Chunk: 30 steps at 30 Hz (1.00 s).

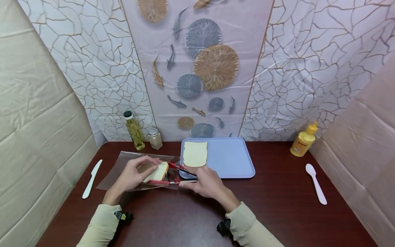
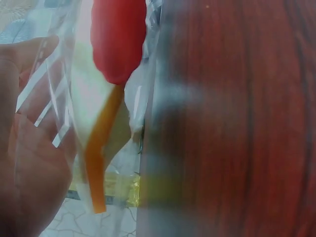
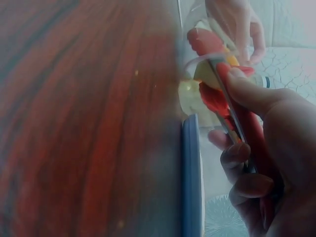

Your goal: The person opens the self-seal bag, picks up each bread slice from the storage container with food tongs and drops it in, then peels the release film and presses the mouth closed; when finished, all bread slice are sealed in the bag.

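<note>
Head camera looks down and forward over the desk; both wrist cameras sit very close, sharing the red tongs at 12 o'clock.

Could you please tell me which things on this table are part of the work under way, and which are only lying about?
In use:
left hand
right hand
red-tipped metal tongs
bread slice in clear plastic bag
pale bread slice on blue tray

Lying about:
white plastic knife
white plastic spoon
yellow squeeze bottle
oil bottle
small jar
</note>
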Available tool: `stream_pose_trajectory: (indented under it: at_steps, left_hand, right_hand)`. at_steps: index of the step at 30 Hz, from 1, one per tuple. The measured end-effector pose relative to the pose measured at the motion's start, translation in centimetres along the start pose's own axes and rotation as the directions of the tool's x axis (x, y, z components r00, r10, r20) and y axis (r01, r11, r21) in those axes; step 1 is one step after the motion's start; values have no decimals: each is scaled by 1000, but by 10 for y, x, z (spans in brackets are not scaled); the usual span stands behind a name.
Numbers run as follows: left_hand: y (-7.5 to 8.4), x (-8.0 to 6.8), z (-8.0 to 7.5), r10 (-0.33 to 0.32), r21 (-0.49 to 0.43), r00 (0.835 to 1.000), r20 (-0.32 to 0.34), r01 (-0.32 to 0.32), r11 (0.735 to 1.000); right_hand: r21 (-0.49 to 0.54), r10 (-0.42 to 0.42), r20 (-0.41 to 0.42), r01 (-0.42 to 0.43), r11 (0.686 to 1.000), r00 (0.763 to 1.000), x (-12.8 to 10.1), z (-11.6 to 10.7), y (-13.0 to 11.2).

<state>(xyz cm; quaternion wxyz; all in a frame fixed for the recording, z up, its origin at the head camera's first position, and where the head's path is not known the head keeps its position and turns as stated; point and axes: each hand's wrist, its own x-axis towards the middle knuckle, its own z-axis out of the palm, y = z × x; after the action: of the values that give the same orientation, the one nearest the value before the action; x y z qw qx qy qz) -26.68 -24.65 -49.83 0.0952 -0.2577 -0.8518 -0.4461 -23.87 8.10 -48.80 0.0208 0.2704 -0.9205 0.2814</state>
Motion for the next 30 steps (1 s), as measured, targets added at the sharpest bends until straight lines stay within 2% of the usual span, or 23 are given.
stream_pose_trajectory:
  at_steps: [7, 10, 20, 30]
  left_hand:
    - [2, 0, 1, 83, -33, 996, -12, -84, 996]
    - [2, 1, 2, 98, -34, 995, -13, -98, 995]
    - [0, 5, 4, 53, 16, 999, 15, -53, 998]
    - [3, 2, 1, 35, -44, 999, 0, -34, 998]
  right_hand:
    - [-14, -10, 4, 10, 1000, 1000, 2, 3, 2]
    - [-34, -7, 2, 7, 999, 1000, 3, 4, 1]
    - [15, -32, -8, 32, 999, 999, 3, 4, 3]
    - [-17, -21, -43, 21, 1000, 999, 4, 8, 4]
